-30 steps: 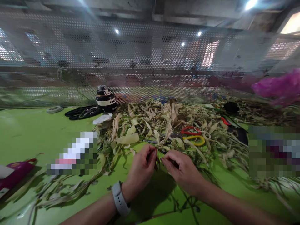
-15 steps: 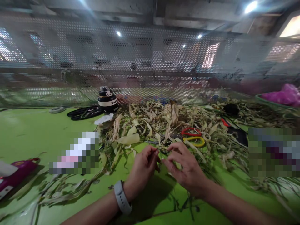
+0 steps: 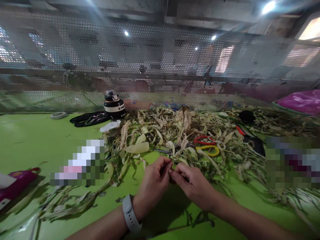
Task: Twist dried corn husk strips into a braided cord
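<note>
My left hand [image 3: 156, 175], with a pale watch band on the wrist, is closed in a pinch near the middle of the green table [image 3: 107, 213]. Fingertip to fingertip with it, my right hand [image 3: 191, 181] is also pinched shut. Whatever the fingers hold is too small and hidden to make out. Just beyond them lies a heap of dried, pale leaves and stems [image 3: 160, 126]. Scissors [image 3: 207, 150] with one red and one yellow handle loop rest on the heap, slightly right of my hands.
Behind the heap stands a black and white bottle [image 3: 114, 106] beside a coiled black strap [image 3: 87, 119]. A perforated metal screen [image 3: 155, 66] rises at the back. A magenta tool [image 3: 18, 183] lies at left; a purple bag [image 3: 301, 101] sits in a basket at right.
My right hand has moved left and its fingers have closed, now meeting the left fingertips. The left hand stays in its pinch, nearly in place.
</note>
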